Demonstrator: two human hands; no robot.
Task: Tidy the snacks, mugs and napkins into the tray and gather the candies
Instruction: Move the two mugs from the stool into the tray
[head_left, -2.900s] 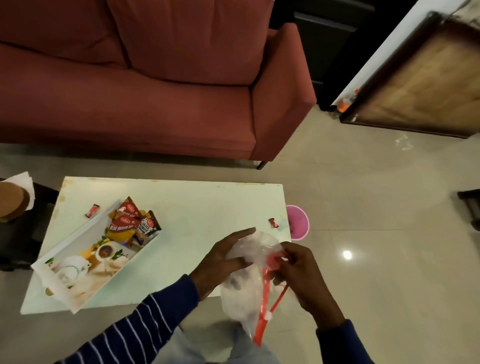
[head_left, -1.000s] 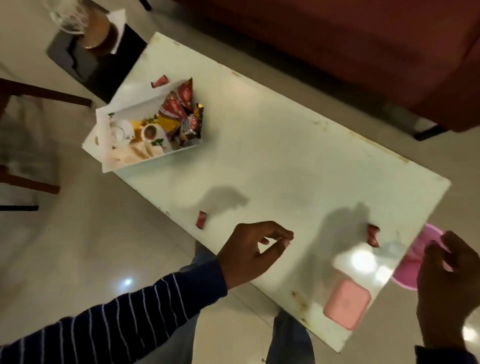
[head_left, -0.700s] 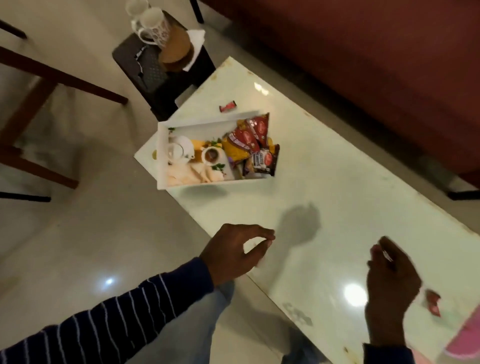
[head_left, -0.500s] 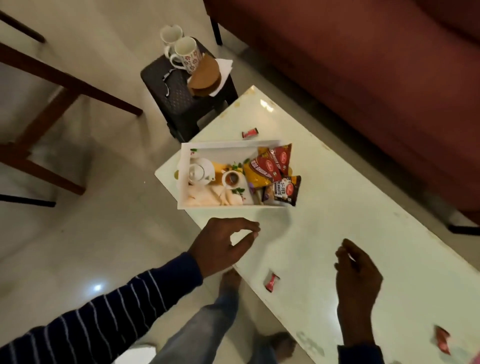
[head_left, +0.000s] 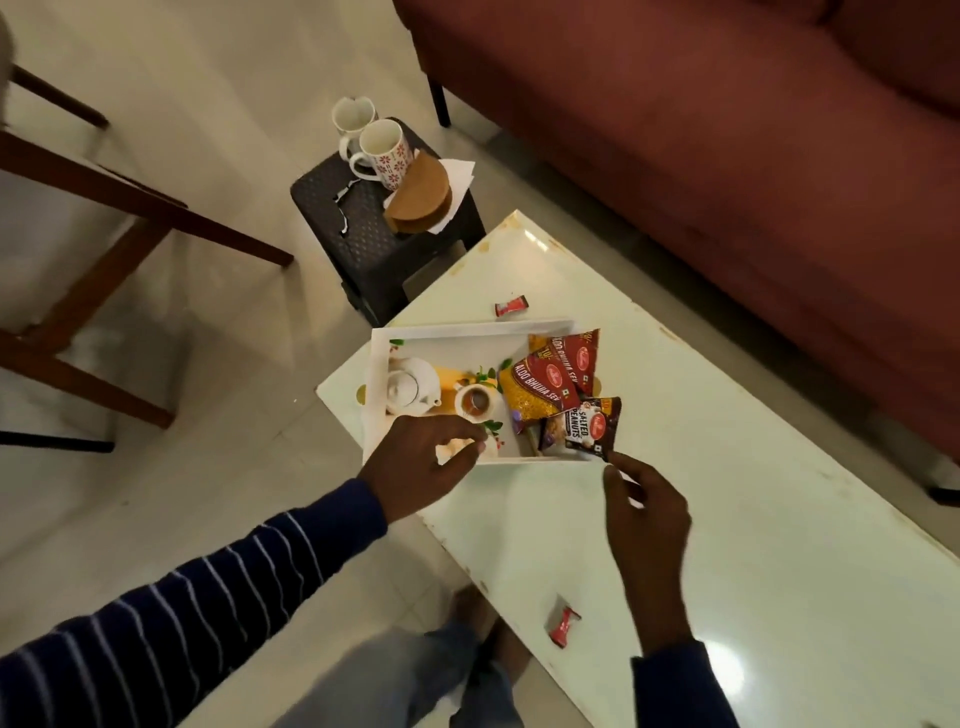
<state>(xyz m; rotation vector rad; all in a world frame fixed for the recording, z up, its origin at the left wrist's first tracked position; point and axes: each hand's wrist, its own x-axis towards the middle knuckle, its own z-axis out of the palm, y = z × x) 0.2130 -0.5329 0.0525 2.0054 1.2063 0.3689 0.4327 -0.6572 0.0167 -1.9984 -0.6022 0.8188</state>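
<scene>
A white tray (head_left: 470, 328) with a teapot picture on its floor sits at the table's left end. It holds two red-and-yellow snack packets (head_left: 540, 387) and a dark peanuts packet (head_left: 587, 426). My left hand (head_left: 421, 470) hovers at the tray's near-left rim, fingers loosely curled and holding nothing. My right hand (head_left: 644, 514) is over the table, its fingertips just short of the peanuts packet. One red candy (head_left: 511, 308) lies beyond the tray, another candy (head_left: 563, 626) near the table's front edge. Two mugs (head_left: 382, 156) and white napkins (head_left: 461, 171) stand on a dark stool.
The pale green table (head_left: 727, 493) runs diagonally to the lower right. The dark stool (head_left: 363, 244) also carries a brown holder (head_left: 418, 202). A red sofa (head_left: 727, 130) lies behind the table and a wooden chair frame (head_left: 104, 208) at left.
Both hands have moved forward to the tray's near side. The clear plastic bag held earlier is no longer in my hands. The view has swung left towards the tray and stool.
</scene>
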